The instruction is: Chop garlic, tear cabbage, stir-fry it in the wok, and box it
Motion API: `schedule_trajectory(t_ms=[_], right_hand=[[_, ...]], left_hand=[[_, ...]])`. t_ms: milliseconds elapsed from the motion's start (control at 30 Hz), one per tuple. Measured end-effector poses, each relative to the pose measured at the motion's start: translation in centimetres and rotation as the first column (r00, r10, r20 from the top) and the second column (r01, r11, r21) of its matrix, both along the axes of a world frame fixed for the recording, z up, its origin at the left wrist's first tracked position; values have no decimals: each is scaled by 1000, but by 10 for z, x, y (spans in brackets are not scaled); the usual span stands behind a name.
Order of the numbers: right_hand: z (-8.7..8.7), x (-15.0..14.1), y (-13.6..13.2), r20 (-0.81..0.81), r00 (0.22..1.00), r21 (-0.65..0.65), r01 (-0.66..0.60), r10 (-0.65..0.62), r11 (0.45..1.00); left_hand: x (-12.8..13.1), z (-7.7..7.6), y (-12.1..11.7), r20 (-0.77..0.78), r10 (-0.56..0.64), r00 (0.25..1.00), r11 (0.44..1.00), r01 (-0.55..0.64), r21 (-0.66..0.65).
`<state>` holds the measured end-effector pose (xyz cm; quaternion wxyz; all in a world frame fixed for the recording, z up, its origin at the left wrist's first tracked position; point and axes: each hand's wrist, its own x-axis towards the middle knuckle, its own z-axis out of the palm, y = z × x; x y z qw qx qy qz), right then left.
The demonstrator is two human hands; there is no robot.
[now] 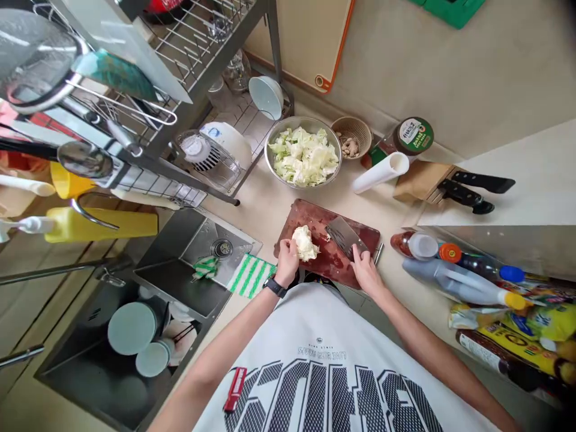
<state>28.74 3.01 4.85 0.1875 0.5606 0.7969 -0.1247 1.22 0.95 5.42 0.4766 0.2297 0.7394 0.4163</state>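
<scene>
My left hand is closed on a pale chunk of cabbage resting on a dark red cutting board. My right hand grips the handle of a cleaver, whose broad blade lies over the board just right of the cabbage. Behind the board stands a steel bowl filled with cut cabbage pieces. A black watch is on my left wrist.
A sink with plates lies to the left, a striped cloth on its edge. A dish rack stands at the back left. A small basket, a jar, a knife block and several bottles fill the right.
</scene>
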Motion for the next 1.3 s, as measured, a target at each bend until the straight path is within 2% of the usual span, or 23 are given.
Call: schedule_trajectory(t_ms=[67,167,267,367,433,533,667,800,900,967,1067,1133,1233,1300], right_hand=[[-2,-6,1,19,1000,10,-12,12,1000],[6,-15,5,11,1000,5,16,-16,1000],[27,-15,10,-59,995,44,87,-84,995],[58,-12,10,-133,987,80,105,-94,991],[80,-18,5,-194,981,72,40,-25,997],[106,-43,-10,-256,961,-4,-113,108,994],[120,-86,-24,-187,955,-90,-252,232,963],[121,-113,-22,-85,963,-153,-267,256,951],[114,-125,-13,-71,971,-183,-238,229,954],[101,-129,-6,-79,974,-217,-224,212,950],[71,-124,4,-126,976,-265,-206,178,942],[51,-114,7,-192,973,-248,-172,126,953],[36,-99,5,-352,935,-139,-92,37,986],[41,-93,0,-440,898,-57,-37,8,998]], left_hand=[[4,-7,-6,-83,15,996,1000,-16,-5],[6,-12,-10,-177,15,984,1000,-10,24],[7,-16,-13,-231,-10,973,996,30,85],[11,-19,-18,-211,-48,976,988,78,134],[16,-21,-20,-205,-19,979,990,48,134],[22,-22,-21,-224,50,973,992,-22,123],[23,-23,-20,-208,38,977,992,-13,122],[20,-27,-23,-167,46,985,991,-24,131],[18,-31,-26,-162,37,986,989,-13,146],[17,-33,-28,-168,28,985,989,-3,148],[17,-35,-29,-168,37,985,990,-13,142],[19,-36,-31,-170,51,984,992,-30,124],[24,-37,-32,-198,187,962,982,-180,54],[28,-38,-33,-234,304,924,952,-306,27]])
